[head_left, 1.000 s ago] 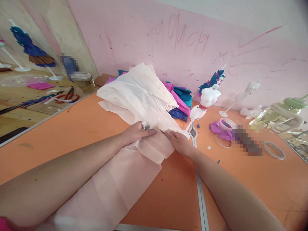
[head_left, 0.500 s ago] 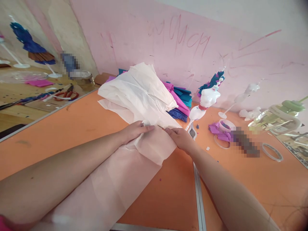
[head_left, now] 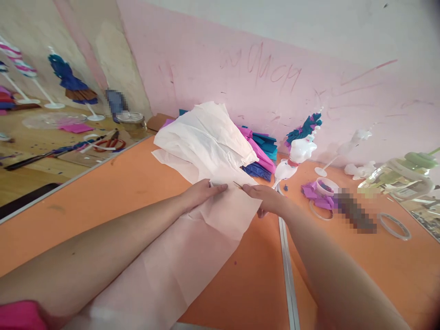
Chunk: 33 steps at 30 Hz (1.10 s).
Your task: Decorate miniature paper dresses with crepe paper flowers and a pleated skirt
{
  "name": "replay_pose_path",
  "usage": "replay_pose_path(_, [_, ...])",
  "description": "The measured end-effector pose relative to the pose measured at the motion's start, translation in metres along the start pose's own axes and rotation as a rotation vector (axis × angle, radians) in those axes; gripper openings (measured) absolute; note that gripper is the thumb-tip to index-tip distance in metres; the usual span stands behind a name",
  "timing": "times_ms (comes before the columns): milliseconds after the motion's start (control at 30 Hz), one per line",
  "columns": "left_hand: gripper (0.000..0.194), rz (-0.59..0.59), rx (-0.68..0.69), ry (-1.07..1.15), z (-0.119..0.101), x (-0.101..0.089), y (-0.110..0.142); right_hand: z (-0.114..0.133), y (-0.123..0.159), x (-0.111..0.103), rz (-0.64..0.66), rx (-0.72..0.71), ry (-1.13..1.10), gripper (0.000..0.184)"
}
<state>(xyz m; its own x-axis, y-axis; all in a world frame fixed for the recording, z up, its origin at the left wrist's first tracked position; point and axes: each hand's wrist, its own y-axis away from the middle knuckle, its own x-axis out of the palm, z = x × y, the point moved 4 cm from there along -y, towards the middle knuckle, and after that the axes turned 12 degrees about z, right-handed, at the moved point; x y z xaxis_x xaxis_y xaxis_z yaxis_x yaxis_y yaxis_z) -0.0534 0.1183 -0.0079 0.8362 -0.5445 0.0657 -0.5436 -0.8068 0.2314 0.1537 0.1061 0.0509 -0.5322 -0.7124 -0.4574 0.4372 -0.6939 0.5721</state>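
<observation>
A long sheet of thin white tissue paper runs from the crumpled white heap at the wall down toward me. My left hand pinches this sheet near its middle, thumb on top and the other fingers hidden beneath. Just to the right, my right hand is closed round a small, thin pointed tool that looks like scissors. Its tip lies over the paper beside my left thumb, while its handle is hidden in the hand. The paper's right edge hangs over the orange table.
Behind the white heap lie folded pink, teal and blue papers. White mannequin figures, a purple scrap, tape rings and a clear bottle stand or lie on the right. Orange-handled pliers rest on the left table.
The view has shifted, so the scene sits further right and lower. My right hand has turned slightly, with its lower fingers now showing under the paper's edge. Both hands keep their hold.
</observation>
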Motion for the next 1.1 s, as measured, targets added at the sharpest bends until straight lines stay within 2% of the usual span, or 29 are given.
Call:
replay_pose_path(67, [0.053,-0.034,-0.019,-0.044,0.004,-0.003,-0.001,0.004,0.005,-0.003,0.088,0.037,0.042,0.063])
replay_pose_path(133, [0.055,-0.031,-0.024,-0.079,0.006,-0.005,-0.003,0.004,0.007,-0.004,0.122,0.035,0.086,0.066])
replay_pose_path(300, [0.057,-0.004,0.021,-0.085,0.005,-0.006,-0.005,-0.005,-0.002,-0.005,0.007,0.005,0.073,0.062])
replay_pose_path(567, [0.058,-0.011,-0.023,-0.119,0.005,-0.005,-0.004,-0.016,-0.013,0.004,0.071,-0.036,-0.019,0.062])
replay_pose_path(767, [0.052,-0.017,0.006,-0.126,0.008,-0.007,-0.008,-0.012,-0.018,0.003,-0.057,-0.102,-0.033,0.055])
replay_pose_path(900, [0.056,-0.033,0.007,-0.118,0.014,-0.009,-0.012,-0.012,-0.018,0.003,-0.023,-0.106,-0.028,0.051])
replay_pose_path(1100, [0.056,-0.012,0.010,-0.117,0.015,-0.008,-0.012,-0.008,-0.018,0.008,-0.040,-0.133,-0.085,0.053])
